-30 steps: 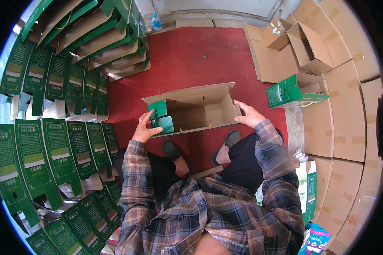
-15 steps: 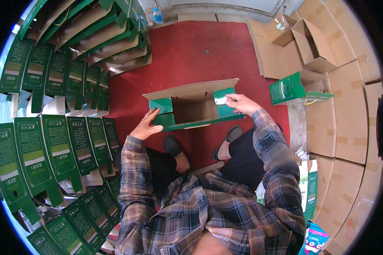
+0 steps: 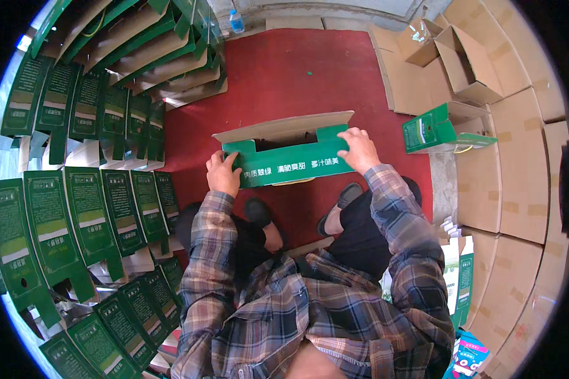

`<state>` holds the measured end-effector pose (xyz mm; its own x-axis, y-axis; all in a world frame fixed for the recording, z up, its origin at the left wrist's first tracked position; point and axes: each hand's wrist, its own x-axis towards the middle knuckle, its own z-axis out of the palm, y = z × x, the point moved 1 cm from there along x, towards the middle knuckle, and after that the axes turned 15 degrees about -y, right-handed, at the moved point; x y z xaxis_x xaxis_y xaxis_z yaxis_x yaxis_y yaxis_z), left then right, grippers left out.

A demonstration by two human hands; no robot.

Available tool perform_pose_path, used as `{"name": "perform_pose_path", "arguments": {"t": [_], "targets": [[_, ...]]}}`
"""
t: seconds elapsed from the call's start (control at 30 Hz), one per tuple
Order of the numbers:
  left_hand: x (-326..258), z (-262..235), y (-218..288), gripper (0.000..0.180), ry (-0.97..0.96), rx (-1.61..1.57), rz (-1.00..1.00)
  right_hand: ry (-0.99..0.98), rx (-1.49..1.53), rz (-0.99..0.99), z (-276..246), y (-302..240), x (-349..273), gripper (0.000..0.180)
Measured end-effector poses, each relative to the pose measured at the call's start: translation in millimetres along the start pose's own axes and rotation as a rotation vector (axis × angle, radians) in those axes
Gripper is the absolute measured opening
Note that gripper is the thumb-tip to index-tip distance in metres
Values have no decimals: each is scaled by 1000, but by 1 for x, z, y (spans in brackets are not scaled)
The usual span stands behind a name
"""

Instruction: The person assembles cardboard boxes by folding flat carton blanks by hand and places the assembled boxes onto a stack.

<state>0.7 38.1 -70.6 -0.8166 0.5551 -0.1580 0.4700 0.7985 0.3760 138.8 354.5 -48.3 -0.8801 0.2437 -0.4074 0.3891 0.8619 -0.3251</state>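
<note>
A green cardboard box (image 3: 294, 163) stands in front of my lower legs, its upper side open. Its near green flap with white print faces up, and a bare brown flap (image 3: 284, 126) rises along the far edge. My left hand (image 3: 223, 174) is closed on the left end of the near flap, fingertips bent over its corner. At the right end my right hand (image 3: 361, 150) grips the same flap, its thumb on the printed face. Small green end flaps show behind it at both sides. Most of the inside is hidden.
Rows of green boxes (image 3: 88, 221) stand on the left, with more open ones (image 3: 152, 50) at the upper left. Brown cartons (image 3: 515, 164) are stacked along the right. One open green box (image 3: 446, 129) lies near them. A bottle (image 3: 236, 22) stands beyond the red floor covering (image 3: 297, 69).
The box's near flap has swung up, so its printed face now shows and covers much of the opening. My hands have shifted to the flap's two ends.
</note>
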Motion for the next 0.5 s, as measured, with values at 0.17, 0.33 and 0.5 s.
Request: {"name": "perform_pose_path", "arguments": {"t": [0.17, 0.33, 0.5], "targets": [[-5, 12, 9, 51, -53, 69, 176, -27, -177, -146, 16, -25, -21, 73], [-16, 8, 47, 83, -214, 272, 94, 54, -355, -104, 32, -27, -14, 50], [-16, 7, 48, 79, -241, 360, 33, -27, -365, -95, 30, -34, -16, 64]]}}
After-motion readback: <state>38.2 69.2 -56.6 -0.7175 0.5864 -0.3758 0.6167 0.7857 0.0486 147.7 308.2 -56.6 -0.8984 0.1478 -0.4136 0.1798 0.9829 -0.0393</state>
